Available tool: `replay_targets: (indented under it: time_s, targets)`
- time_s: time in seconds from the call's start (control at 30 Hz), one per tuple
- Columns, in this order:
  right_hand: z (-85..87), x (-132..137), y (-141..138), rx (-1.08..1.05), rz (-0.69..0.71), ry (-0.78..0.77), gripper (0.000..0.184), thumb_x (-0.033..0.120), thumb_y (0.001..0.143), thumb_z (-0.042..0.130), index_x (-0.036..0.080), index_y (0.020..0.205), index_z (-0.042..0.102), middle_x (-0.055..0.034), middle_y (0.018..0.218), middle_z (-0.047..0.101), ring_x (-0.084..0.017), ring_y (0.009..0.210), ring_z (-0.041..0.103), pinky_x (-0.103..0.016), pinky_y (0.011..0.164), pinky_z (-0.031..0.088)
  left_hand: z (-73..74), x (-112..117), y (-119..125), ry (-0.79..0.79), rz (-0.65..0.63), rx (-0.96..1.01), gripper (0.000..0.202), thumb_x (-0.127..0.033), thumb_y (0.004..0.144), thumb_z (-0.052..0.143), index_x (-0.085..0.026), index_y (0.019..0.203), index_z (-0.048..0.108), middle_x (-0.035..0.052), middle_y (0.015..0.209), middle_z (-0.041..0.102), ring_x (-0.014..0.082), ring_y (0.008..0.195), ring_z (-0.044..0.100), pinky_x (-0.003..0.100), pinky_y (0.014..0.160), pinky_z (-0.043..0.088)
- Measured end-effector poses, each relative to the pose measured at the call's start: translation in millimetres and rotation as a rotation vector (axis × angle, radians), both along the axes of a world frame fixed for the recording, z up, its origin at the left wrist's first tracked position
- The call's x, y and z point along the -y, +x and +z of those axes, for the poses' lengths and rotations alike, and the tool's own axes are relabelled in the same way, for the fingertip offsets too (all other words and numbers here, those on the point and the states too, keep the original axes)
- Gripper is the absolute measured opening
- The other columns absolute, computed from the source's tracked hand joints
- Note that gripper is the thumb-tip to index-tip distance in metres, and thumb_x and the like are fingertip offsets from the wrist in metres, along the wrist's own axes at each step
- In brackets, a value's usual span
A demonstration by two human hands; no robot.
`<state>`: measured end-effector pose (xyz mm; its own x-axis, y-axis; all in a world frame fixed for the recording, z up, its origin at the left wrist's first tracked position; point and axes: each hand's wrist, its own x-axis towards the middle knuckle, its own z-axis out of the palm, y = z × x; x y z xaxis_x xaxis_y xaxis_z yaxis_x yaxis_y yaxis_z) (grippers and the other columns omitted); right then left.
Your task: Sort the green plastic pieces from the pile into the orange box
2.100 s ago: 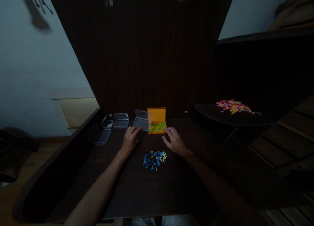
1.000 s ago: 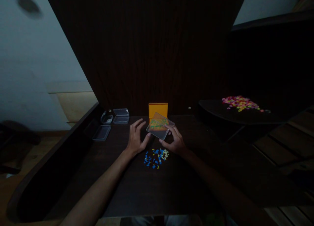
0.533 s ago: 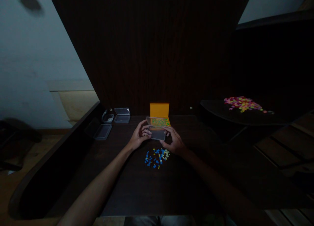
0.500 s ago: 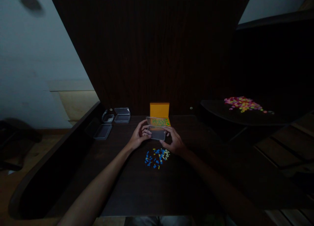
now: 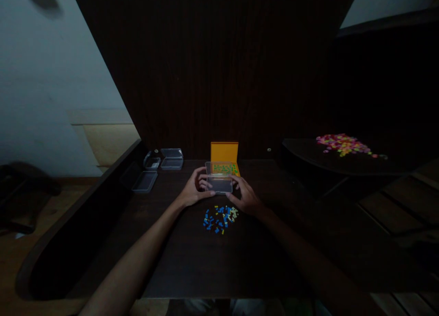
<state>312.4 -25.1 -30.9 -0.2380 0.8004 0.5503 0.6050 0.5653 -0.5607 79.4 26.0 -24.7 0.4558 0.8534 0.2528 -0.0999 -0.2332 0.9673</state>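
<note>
Between my hands is a clear plastic box [image 5: 219, 185] with its hinged lid raised. My left hand [image 5: 196, 188] grips its left side, the thumb along the front edge and the fingers behind. On the right side, my right hand [image 5: 246, 196] holds the box with thumb at the front corner and fingers on the side. Just nearer to me lies a loose scatter of small blue, yellow and pale building bricks [image 5: 219, 219]. Behind the clear box stands an open yellow box [image 5: 224, 152]; green bits show in its base, partly seen through the clear lid.
Several open clear boxes stand at the left of the dark table, among them one at the back [image 5: 172, 163] and one nearer [image 5: 145, 181]. A raised side panel [image 5: 85, 211] bounds the left. On a side shelf at right lies a heap of pink and yellow pieces [image 5: 345, 144].
The clear box has been turned a little, so that it now sits squarer to me with its lid more upright. My left thumb has slid along its front edge. The view has shifted slightly.
</note>
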Motion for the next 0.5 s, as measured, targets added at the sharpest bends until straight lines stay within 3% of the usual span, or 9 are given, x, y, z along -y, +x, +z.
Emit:
replay_targets:
  time_s: [0.1, 0.3, 0.5]
  targets:
    - [1.4, 0, 6, 0.023, 0.007, -0.029, 0.056, 0.034, 0.084, 0.059, 0.018, 0.135, 0.045, -0.0106, 0.105, 0.061, -0.022, 0.091, 0.059, -0.04, 0.083, 0.053, 4.2, 0, -3, 0.056, 0.013, -0.112, 0.093, -0.028, 0.058, 0.088, -0.02, 0.135, 0.036, 0.0124, 0.112, 0.064, 0.0202, 0.097, 0.063, 0.031, 0.077, 0.05]
    - [3.4, -3, 13, 0.106, 0.021, -0.079, 0.052, 0.035, 0.084, 0.059, 0.017, 0.132, 0.049, -0.0108, 0.106, 0.061, -0.022, 0.092, 0.06, -0.039, 0.086, 0.052, 12.3, 1, -9, 0.106, 0.042, -0.309, 0.094, -0.03, 0.058, 0.088, -0.017, 0.137, 0.039, 0.0132, 0.116, 0.068, 0.0263, 0.113, 0.061, 0.043, 0.098, 0.044]
    - [0.2, -5, 14, 0.181, 0.012, -0.079, 0.056, 0.035, 0.08, 0.064, 0.017, 0.131, 0.051, -0.0119, 0.111, 0.062, -0.023, 0.094, 0.06, -0.039, 0.087, 0.051, 14.1, 1, -10, 0.13, 0.015, -0.382, 0.086, -0.033, 0.057, 0.088, -0.017, 0.132, 0.049, 0.0121, 0.122, 0.066, 0.0283, 0.115, 0.062, 0.048, 0.104, 0.044]
